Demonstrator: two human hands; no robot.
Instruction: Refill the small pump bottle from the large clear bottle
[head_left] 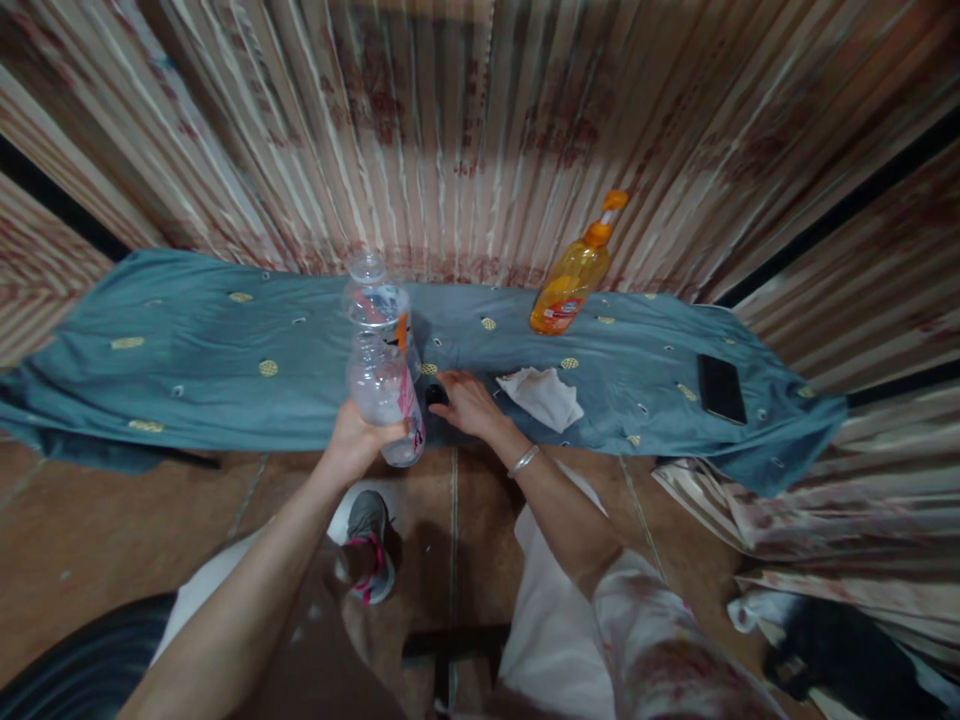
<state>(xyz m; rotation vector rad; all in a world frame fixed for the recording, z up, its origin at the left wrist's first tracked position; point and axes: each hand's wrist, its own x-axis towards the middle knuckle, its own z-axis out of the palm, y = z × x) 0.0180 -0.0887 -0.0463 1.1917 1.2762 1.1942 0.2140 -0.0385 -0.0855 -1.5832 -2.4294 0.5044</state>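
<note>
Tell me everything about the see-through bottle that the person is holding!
The bottle is clear plastic with ridges, a narrow neck and no cap on top. It looks empty. A label with white, orange and pink wraps its middle. It stands nearly upright, lifted at the front edge of the blue cloth. The left hand grips its lower part. The right hand rests on the cloth beside it, not touching it.

Striped curtain [480, 130] in beige and faded red fills whole back of view, folds running down behind table. Dark bands [840, 210] cross it at left and right (frame or rail, cannot tell). Table under teal cloth [187, 370] with small yellow embroidered spots; cloth hangs over front edge and droops at right corner. Floor [67, 540] brown tile with pale joints. More striped fabric [825, 520] bunched on floor beyond table's right end. Light dim, warm.
</note>
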